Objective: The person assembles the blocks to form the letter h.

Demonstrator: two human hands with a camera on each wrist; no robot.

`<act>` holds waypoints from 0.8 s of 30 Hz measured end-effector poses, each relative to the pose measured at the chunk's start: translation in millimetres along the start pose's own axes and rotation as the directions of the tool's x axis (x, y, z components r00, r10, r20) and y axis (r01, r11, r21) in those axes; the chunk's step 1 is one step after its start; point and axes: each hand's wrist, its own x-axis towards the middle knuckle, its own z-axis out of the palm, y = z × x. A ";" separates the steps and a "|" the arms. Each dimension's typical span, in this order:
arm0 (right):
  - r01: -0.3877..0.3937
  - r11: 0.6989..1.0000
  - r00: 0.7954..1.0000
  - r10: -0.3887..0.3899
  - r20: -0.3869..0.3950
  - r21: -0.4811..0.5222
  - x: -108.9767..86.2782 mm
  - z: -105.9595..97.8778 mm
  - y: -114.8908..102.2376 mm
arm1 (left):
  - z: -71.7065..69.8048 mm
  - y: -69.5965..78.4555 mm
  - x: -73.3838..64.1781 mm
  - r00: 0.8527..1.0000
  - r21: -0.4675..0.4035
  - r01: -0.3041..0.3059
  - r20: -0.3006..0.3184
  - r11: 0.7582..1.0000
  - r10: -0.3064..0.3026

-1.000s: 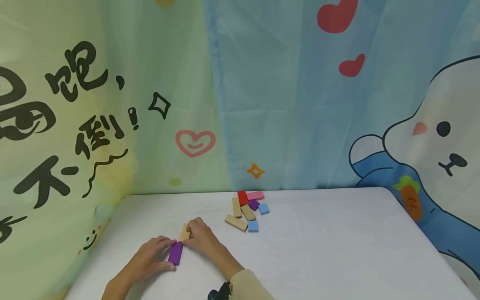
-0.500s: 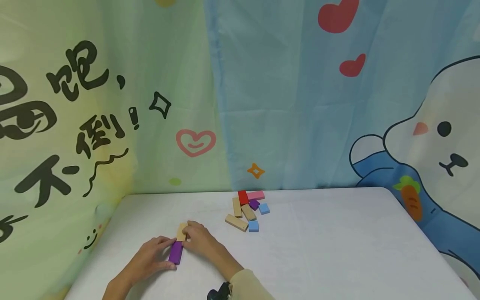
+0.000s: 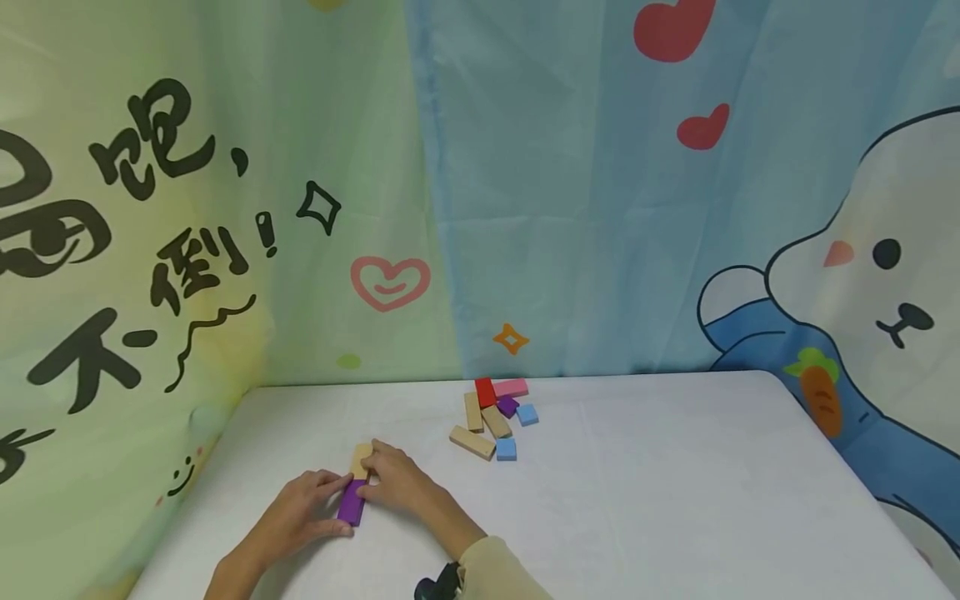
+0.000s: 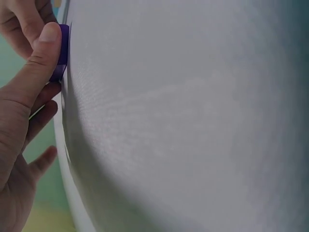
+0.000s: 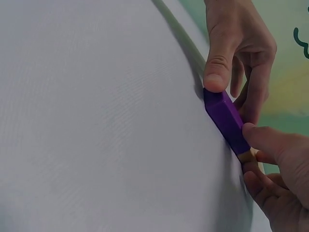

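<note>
Between gripping left fingers [image 3: 334, 527] lies the purple block [image 3: 350, 503] — right fingers [image 3: 387, 457] grasp the adjoining wooden block [image 3: 360, 461].

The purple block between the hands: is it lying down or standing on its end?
Lying down: in the right wrist view, the purple block has its long side along the white table, the left hand at one end.

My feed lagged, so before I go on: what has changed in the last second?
The wooden block slid left, into line with the purple block; the right hand moved with it, its thumb now against the purple block. Nothing was let go. The left hand's grip and the loose blocks stayed as they were.
</note>
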 end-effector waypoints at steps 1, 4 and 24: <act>-0.005 1.000 1.000 0.005 0.002 -0.004 0.0 -0.1 0.2 | -0.1 -0.1 0.4 1.000 -0.003 -0.003 -0.002 1.000 0.003; -0.020 1.000 1.000 0.020 0.011 -0.010 0.0 -0.8 0.0 | -0.2 -0.7 1.3 1.000 0.008 -0.006 -0.012 1.000 0.006; -0.127 0.991 0.991 0.128 -0.028 0.028 -14.2 -17.7 19.6 | -3.9 -2.2 15.7 0.992 0.077 -0.115 -0.046 0.990 0.119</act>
